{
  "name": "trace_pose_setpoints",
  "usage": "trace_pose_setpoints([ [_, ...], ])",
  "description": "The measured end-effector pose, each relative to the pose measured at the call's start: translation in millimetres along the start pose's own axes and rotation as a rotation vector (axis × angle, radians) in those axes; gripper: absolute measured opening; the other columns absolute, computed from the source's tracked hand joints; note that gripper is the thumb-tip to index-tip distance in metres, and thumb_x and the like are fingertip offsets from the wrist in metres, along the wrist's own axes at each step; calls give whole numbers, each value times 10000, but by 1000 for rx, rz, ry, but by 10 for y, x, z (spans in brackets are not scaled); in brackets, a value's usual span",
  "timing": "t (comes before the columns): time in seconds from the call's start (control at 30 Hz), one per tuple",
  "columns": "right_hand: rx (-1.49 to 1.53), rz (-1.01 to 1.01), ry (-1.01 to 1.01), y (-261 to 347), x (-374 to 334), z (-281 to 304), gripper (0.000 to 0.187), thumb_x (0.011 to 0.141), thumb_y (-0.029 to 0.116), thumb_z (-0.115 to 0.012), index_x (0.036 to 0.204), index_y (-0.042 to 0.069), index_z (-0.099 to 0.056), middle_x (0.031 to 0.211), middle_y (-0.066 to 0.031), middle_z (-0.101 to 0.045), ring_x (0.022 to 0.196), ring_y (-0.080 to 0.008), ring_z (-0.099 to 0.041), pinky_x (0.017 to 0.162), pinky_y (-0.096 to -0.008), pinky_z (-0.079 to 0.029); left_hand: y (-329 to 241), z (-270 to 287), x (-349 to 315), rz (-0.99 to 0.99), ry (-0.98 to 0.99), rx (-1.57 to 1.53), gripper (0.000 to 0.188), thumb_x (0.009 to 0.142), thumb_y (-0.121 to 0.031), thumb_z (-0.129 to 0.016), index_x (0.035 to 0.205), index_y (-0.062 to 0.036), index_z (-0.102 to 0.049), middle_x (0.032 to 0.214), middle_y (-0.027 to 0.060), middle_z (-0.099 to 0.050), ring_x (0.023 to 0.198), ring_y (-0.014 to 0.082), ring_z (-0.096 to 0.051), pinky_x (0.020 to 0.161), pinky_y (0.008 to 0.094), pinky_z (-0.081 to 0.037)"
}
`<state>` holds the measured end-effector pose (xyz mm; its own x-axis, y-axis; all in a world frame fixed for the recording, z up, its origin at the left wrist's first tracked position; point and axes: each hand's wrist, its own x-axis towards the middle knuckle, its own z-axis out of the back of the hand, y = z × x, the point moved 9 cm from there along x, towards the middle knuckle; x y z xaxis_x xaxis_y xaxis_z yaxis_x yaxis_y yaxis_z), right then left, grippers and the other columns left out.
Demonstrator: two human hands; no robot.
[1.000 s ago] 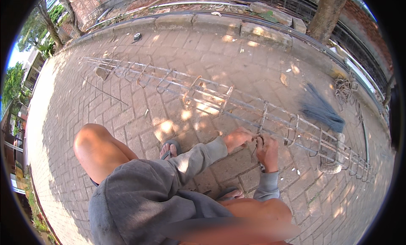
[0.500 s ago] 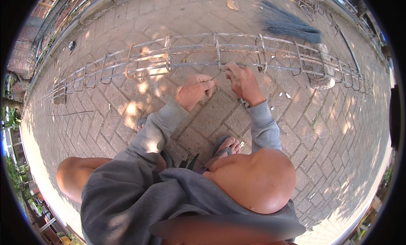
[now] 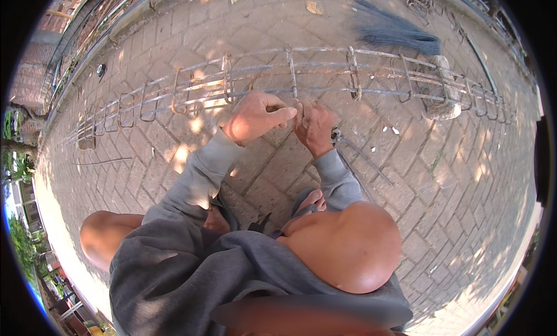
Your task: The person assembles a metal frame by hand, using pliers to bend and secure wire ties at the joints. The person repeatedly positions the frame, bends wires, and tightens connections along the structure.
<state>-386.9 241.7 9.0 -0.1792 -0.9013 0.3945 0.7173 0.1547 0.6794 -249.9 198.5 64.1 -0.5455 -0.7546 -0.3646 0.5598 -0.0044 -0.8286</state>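
Observation:
A long rusty rebar cage (image 3: pixel 292 75), made of lengthwise bars and square stirrups, stretches across the view in front of me. My left hand (image 3: pixel 255 117) is closed, thumb and fingers pinched together just on the near side of the cage's front bar. Right beside it, my right hand (image 3: pixel 315 126) has its fingers curled in at the foot of a middle stirrup. The two hands nearly meet. A thin tie wire showed between them a moment ago; my fingers now mostly hide it. Partly behind my right wrist lies a metal tool (image 3: pixel 336 135), its kind unclear.
A bundle of dark thin wires (image 3: pixel 397 31) lies beyond the cage at the right. Stone blocks (image 3: pixel 444 109) prop the cage near its ends. A thin rod (image 3: pixel 368 161) rests on the brick paving by my right forearm. My sandalled foot (image 3: pixel 308 201) is below.
Both hands have come closer together. My left hand has risen toward the cage, and my right has shifted left and slightly down, uncovering the tool and thin rod.

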Motion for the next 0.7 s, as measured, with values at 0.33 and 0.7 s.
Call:
trace_pose_setpoints([
  [0.33, 929, -756, 244, -400, -494, -377, 403, 1024, 374, -622, 1025, -16, -721, 768, -131, -708, 672, -272, -674, 694, -371, -558, 30, 84, 213, -380, -524, 787, 483, 782, -375, -821, 1135, -62, -718, 993, 130, -762, 977, 361, -718, 873, 458, -551],
  [0.7, -750, -471, 470, -1205, -1652, 1214, 902, 717, 318, -919, 1483, 78, -505, 1349, -203, -580, 1302, -436, -511, 1104, -474, -442, 241, -130, 567, -217, -426, 788, 481, 838, -573, -739, 898, -97, -711, 820, 143, -737, 804, 355, -731, 678, 496, -553],
])
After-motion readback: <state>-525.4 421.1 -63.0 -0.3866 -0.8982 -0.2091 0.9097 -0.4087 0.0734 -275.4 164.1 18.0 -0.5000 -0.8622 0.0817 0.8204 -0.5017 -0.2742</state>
